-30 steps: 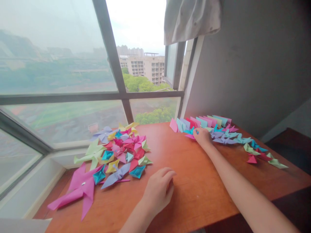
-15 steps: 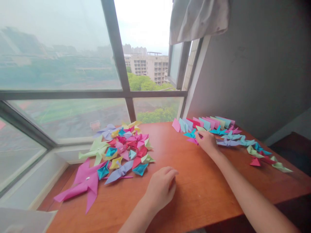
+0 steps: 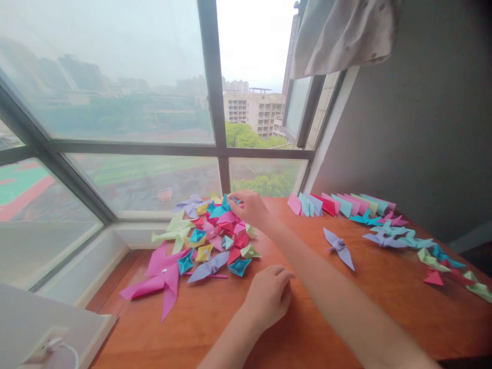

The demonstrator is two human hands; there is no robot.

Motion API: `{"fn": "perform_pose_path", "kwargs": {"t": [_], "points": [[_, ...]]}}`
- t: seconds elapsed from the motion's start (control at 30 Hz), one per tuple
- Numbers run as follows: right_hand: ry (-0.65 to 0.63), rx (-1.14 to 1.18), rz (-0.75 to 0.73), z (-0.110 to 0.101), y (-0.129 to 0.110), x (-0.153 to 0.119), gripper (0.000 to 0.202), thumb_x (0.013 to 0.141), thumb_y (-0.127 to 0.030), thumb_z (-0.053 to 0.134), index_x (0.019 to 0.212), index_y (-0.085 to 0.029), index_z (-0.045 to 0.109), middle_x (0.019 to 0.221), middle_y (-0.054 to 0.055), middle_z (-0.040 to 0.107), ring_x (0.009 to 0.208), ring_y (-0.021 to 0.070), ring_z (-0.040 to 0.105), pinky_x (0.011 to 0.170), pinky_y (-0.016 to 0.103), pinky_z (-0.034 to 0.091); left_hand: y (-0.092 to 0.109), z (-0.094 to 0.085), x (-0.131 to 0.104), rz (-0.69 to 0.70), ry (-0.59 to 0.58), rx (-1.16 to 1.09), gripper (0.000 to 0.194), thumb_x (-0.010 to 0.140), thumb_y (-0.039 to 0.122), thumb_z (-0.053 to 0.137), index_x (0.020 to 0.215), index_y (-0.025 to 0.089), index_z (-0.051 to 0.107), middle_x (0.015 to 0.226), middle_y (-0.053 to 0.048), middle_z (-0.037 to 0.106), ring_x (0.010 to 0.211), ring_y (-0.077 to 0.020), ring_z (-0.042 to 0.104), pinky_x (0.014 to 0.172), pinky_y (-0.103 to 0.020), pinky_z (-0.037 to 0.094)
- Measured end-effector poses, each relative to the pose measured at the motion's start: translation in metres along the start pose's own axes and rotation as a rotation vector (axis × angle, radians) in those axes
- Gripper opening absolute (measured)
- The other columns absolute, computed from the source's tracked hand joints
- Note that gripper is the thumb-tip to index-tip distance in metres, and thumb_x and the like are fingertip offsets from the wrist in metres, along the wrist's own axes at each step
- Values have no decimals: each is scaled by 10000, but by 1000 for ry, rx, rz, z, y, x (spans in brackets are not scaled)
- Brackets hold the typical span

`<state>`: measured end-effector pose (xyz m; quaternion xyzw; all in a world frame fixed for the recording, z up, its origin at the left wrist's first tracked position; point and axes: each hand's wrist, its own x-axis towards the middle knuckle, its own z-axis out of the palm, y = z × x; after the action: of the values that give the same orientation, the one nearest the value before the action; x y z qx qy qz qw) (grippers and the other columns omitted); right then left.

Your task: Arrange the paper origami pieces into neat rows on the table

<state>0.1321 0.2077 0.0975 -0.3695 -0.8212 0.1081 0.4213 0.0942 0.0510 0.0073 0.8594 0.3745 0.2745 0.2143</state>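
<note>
- The right hand [image 3: 249, 209] has swung from beside the folded cards [image 3: 343, 206] over to the heap [image 3: 226, 228] of paper figures.
- Its fingertips meet a blue paper crane [image 3: 221, 207] atop the heap's far side; pinching or merely touching, I can't tell.
- The left hand [image 3: 269, 297] rests on the glossy wooden table [image 3: 303, 333], fingers curled; whether their tips touch is hidden.
- The right forearm [image 3: 319, 277] cuts between the heap and a spread-winged lilac crane [image 3: 340, 247].
- A pink pinwheel [image 3: 163, 279], broad-bladed, lies by the heap; the cards stand in a row.
</note>
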Motion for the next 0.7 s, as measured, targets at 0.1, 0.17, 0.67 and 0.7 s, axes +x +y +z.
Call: {"fn": "perform_pose_path", "kwargs": {"t": [0.1,0.17,0.67,0.7], "points": [[-43,133,20,24,-10,19,167,877,-309,631,1006,-247,717,1043,28,723,962,188,653,836,301,515,-1,-1,0,15,-11,-14,332,740,27,513,982,224,628,987,-55,691,936,-225,648,800,-307,531],[-42,157,39,27,-10,16,202,879,-286,621,1057,-239,705,1081,34,717,978,184,653,836,301,526,-2,-1,0,19,-14,-7,305,747,38,521,969,221,624,967,-59,688,916,-226,649,796,-307,534],[293,-274,582,-203,112,-241,345,882,-425,555,1129,-214,671,1139,102,693,982,257,670,887,411,552,6,-2,2,-11,-35,-71,326,807,53,466,1045,224,607,1029,-59,683,941,-204,647,812,-295,516],[351,-321,638,-223,119,-261,342,887,-438,554,1123,-219,671,1126,104,692,970,257,670,886,417,552,6,-1,3,-14,-37,-87,340,798,47,470,1050,228,609,1043,-58,684,947,-204,650,815,-296,518]]}}
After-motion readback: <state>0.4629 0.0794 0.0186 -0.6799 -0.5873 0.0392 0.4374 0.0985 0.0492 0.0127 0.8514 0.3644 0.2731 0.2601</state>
